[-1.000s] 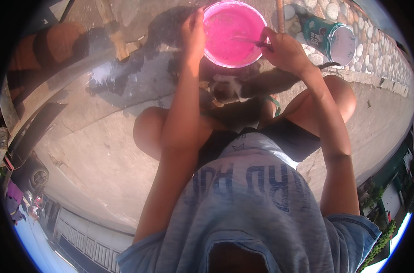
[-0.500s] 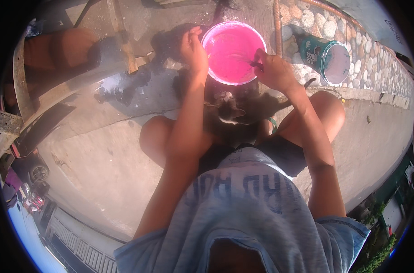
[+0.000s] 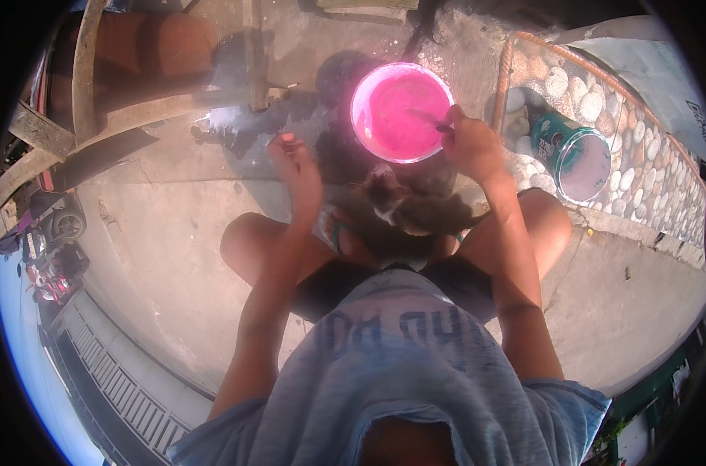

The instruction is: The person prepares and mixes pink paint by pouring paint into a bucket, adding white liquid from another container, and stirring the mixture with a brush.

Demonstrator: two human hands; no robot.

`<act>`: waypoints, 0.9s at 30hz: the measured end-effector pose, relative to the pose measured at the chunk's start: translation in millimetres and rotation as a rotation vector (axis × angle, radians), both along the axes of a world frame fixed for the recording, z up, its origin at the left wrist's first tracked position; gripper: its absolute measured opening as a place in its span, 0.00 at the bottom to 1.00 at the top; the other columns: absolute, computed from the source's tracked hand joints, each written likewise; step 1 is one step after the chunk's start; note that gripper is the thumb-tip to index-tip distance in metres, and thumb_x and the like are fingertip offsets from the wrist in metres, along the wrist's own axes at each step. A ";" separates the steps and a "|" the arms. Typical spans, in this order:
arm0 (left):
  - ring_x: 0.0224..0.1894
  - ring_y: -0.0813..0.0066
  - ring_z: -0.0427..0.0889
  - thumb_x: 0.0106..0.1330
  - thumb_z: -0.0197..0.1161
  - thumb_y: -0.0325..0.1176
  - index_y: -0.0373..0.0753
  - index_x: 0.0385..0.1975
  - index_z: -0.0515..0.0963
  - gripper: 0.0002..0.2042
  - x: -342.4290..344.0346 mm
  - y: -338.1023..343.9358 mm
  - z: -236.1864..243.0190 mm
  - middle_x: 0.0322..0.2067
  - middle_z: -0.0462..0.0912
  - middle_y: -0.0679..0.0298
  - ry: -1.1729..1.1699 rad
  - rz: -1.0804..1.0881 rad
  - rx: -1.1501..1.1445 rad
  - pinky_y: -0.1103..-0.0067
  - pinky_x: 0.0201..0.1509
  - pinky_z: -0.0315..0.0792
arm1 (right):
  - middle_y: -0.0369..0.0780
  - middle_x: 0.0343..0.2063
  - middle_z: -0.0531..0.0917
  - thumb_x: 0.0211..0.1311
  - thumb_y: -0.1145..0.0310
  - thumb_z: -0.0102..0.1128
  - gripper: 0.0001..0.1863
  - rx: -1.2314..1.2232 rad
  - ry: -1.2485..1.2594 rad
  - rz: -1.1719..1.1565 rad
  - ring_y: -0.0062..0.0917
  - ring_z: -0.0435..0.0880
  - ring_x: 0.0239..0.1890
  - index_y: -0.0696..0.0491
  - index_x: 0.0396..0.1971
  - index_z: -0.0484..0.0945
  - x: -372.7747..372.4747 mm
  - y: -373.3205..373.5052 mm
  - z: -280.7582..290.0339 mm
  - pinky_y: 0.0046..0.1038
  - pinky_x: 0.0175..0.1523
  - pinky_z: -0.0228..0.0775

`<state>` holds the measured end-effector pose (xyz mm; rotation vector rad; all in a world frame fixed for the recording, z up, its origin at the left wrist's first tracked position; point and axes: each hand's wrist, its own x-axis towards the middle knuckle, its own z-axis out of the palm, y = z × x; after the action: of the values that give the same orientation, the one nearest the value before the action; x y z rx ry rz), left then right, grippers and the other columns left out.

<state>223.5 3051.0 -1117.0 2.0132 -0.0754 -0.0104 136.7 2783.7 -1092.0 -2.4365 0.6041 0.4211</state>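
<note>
A round pink basin (image 3: 360, 128) stands on the ground in front of me, with wet-looking pink material inside. At its right rim my right hand (image 3: 474, 146) is closed round a dark-handled tool (image 3: 444, 126). The tool's far end reaches into the basin, too blurred to name. My left hand (image 3: 297, 172) is off the basin, to its lower left, with loosely bent fingers and nothing visible in them. A brown and white cat (image 3: 415, 211) is between my feet and the basin, its head close under the rim.
A green bucket (image 3: 549, 140) lies tipped on a pebbled strip (image 3: 631, 147) at the right. Wooden beams (image 3: 135, 116) cross the upper left above a reddish-brown shape (image 3: 139, 58). Wet patches (image 3: 271, 128) darken the concrete left of the basin.
My left hand has come away from the basin's left rim and moved down and left. My right hand stays at the right rim with the tool. The view has shifted.
</note>
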 end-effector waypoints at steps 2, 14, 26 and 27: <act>0.41 0.65 0.72 0.58 0.61 0.28 0.37 0.41 0.69 0.13 -48.8 -6.7 32.9 0.40 0.71 0.57 -0.187 -0.653 0.264 0.71 0.48 0.66 | 0.52 0.27 0.82 0.53 0.66 0.54 0.17 -0.019 0.020 0.027 0.47 0.82 0.35 0.59 0.40 0.69 6.0 -0.3 2.8 0.43 0.41 0.74; 0.60 0.48 0.66 0.28 0.76 0.56 0.34 0.60 0.60 0.55 -86.4 -85.1 -53.1 0.54 0.70 0.47 0.414 -1.654 0.949 0.59 0.64 0.57 | 0.52 0.25 0.81 0.52 0.67 0.55 0.15 0.021 -0.064 0.008 0.47 0.82 0.32 0.58 0.39 0.70 6.5 -9.1 10.0 0.44 0.39 0.73; 0.49 0.58 0.78 0.37 0.68 0.65 0.38 0.48 0.76 0.42 -66.9 -88.7 -74.8 0.46 0.79 0.51 0.942 -1.719 0.571 0.69 0.54 0.69 | 0.47 0.20 0.80 0.56 0.65 0.54 0.13 0.047 -0.081 0.026 0.46 0.80 0.29 0.48 0.41 0.70 10.7 -8.8 1.1 0.45 0.36 0.68; 0.50 0.59 0.78 0.39 0.67 0.65 0.40 0.49 0.76 0.41 -66.2 -88.7 -76.4 0.48 0.79 0.52 0.981 -1.776 0.634 0.70 0.55 0.68 | 0.47 0.20 0.80 0.56 0.65 0.54 0.13 0.029 -0.054 0.017 0.46 0.80 0.29 0.48 0.41 0.70 11.2 -8.3 1.1 0.45 0.36 0.68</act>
<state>157.3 2962.3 -1193.4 1.6002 -1.2659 -2.2571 147.9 2775.4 -1090.8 -2.4187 0.5511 0.3673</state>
